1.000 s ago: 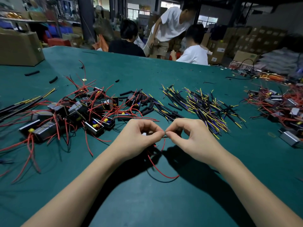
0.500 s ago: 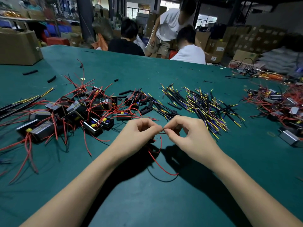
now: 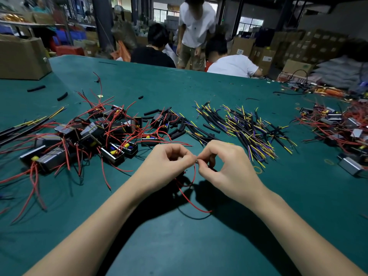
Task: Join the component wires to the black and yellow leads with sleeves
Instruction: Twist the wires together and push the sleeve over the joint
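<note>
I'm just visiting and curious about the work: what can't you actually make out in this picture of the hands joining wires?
All in the head view:
- The joint itself: too small, hidden between the fingertips of the left hand and right hand.
- The component under the left hand: covered by the palm; only its red wire shows.
- Any sleeve on the joint: cannot tell.
- The component pile at far right: cut off by the edge.

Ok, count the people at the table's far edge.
3: person in black, seated at left; standing person in white, middle; bent person in white, right. More may be hidden behind them.
</note>
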`<state>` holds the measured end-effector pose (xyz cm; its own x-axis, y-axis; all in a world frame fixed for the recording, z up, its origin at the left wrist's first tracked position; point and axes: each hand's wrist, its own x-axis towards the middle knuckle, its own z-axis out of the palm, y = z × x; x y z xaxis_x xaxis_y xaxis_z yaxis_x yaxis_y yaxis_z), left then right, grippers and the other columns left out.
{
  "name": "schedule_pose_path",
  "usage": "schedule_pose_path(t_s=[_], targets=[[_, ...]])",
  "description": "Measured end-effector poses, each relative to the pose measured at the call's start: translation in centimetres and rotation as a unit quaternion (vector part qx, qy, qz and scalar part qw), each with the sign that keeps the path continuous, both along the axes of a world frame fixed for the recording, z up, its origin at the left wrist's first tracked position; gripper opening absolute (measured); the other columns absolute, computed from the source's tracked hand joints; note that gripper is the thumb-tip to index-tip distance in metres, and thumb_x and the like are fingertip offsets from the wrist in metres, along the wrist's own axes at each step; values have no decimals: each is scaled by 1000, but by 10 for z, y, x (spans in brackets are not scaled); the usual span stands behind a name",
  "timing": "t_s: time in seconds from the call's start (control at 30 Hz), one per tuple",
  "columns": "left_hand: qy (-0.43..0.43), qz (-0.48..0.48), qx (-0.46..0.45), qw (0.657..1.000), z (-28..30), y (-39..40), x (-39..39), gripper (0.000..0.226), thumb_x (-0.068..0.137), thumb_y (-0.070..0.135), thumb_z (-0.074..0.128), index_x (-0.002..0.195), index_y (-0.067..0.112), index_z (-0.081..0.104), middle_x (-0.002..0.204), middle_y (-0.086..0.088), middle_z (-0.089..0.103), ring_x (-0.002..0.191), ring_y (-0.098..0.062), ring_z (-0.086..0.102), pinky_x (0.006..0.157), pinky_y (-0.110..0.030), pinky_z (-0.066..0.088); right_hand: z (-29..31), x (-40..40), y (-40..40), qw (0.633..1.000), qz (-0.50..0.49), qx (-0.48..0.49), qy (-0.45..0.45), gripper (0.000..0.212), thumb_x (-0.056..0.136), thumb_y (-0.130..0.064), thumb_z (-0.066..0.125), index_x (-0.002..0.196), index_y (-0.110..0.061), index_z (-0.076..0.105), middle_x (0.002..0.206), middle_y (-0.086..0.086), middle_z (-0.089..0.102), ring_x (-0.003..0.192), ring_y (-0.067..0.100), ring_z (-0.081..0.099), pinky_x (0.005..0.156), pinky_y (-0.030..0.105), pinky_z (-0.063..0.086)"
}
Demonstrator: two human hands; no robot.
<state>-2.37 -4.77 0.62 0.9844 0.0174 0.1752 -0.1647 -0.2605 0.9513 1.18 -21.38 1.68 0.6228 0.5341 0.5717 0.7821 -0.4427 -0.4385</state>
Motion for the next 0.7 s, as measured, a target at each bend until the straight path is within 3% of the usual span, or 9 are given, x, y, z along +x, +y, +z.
schedule_pose_path(t_s=[0.17, 0.3, 0.4, 0.53, 0.7], targets=[[4, 9, -3, 1000, -1, 0, 1, 19, 86, 16, 62, 77, -1, 64, 57, 6, 51, 52, -6, 41, 50, -14, 33, 0, -1, 0, 999, -5, -13, -31, 6, 78, -14, 64, 73, -13, 61, 68, -9, 54, 65, 15, 52, 63, 40, 47], [54, 2, -8, 999, 1, 3, 3, 22, 76, 27, 64, 68, 6, 64, 54, 5, 47, 54, -10, 37, 55, -23, 30, 1, -4, 4, 980, -11, -76, -184, 7, 73, -4, 66, 70, -8, 60, 66, -2, 54, 62, 19, 48, 59, 32, 40], [73, -10, -10, 997, 1, 4, 4, 21, 68, 31, 60, 64, 10, 62, 56, 0, 46, 55, -12, 35, 54, -24, 29, -1, -1, 3, 950, -3, -131, -285, 9, 78, -3, 60, 69, -5, 61, 67, 5, 57, 61, 26, 50, 56, 33, 37], [19, -12, -27, 999, -3, 2, 7, 10, 85, 10, 66, 81, 16, 60, 50, 4, 46, 53, -17, 36, 55, -28, 30, -4, 0, 0, 979, -35, -98, -176, 5, 75, -7, 67, 74, -9, 63, 69, -2, 59, 62, 20, 53, 61, 36, 43], [-55, 7, 47, 997, -6, 0, 7, 6, 88, 17, 64, 83, 18, 67, 60, -6, 53, 56, -14, 44, 57, -27, 37, -6, 2, -2, 997, -40, -52, -34, 3, 81, -16, 62, 79, -15, 61, 72, -10, 58, 68, 14, 54, 71, 40, 46]])
